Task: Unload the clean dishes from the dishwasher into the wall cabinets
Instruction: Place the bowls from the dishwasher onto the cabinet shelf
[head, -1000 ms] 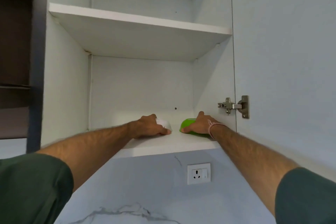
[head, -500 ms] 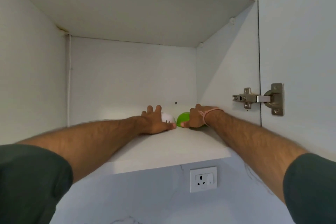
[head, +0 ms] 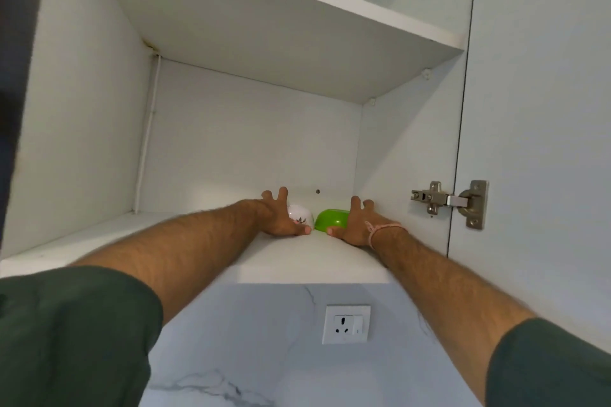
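Note:
Two small bowls sit upside down, side by side, deep on the lower shelf (head: 297,261) of the open white wall cabinet. The white bowl (head: 300,213) has a small flower print; the green bowl (head: 332,219) is to its right. My left hand (head: 277,215) lies against the left side of the white bowl with fingers spread and lifted, thumb on the shelf. My right hand (head: 355,221) lies against the right side of the green bowl, fingers also spread upward. Neither hand curls round its bowl.
An upper shelf (head: 330,3) spans the cabinet above. The cabinet door (head: 542,109) stands open on the right with a metal hinge (head: 449,200). A wall socket (head: 346,324) sits on the marble backsplash below the cabinet.
Both hands have let go of the bowls and spread their fingers; earlier they covered the bowls while sliding them deeper onto the shelf. The view has moved closer and tilted up.

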